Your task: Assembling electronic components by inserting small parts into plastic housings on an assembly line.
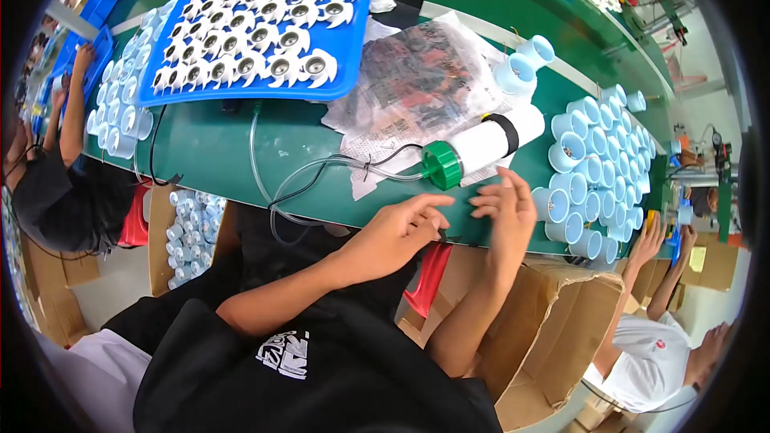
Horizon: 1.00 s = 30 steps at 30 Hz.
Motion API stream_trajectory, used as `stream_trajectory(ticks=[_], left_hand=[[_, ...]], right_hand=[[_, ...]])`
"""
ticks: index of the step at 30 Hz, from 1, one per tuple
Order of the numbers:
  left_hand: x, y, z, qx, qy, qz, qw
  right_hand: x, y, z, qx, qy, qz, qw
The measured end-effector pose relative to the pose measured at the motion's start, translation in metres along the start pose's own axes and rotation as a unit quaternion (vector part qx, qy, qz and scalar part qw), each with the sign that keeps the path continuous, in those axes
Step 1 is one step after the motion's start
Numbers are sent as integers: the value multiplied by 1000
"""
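My left hand (397,234) is over the bench's front edge, fingers loosely bent and pointing right. I see nothing held in it; a small dark spot by its fingertips is too small to name. My right hand (507,212) is raised beside it, fingers apart and empty, just in front of a white cylinder (479,148) with a green ribbed cap (442,165) and a black band. The cylinder lies on spread printed paper (417,72). A clear tube (321,162) and a black cable run left from the cap. Neither hand touches the cylinder.
A blue tray (345,84) of white finned wheels stands at the back left. Light blue cups cluster at the right (593,164) and left (120,112). An open cardboard box (553,337) sits below the bench at right. Co-workers' arms show on both sides.
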<state>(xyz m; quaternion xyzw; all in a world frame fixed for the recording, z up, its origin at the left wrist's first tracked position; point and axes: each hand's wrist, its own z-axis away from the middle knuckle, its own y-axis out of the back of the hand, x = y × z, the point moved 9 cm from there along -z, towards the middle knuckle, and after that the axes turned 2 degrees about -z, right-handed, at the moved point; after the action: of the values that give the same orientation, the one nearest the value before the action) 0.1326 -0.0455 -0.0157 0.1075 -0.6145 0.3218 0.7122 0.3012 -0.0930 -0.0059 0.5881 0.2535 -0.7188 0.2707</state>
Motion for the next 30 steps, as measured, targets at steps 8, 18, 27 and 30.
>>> stream_trajectory(ticks=[8,18,27,30], left_hand=[[14,1,3,33,-67,-139,988],[23,0,11,95,-202,-240,945],[20,6,11,77,-149,-183,969],[20,6,8,55,-124,-195,971]], right_hand=[[-9,-15,5,66,21,99,993],[-1,-20,6,58,202,234,949],[-5,-33,13,41,240,211,947],[6,-22,6,69,159,92,981]])
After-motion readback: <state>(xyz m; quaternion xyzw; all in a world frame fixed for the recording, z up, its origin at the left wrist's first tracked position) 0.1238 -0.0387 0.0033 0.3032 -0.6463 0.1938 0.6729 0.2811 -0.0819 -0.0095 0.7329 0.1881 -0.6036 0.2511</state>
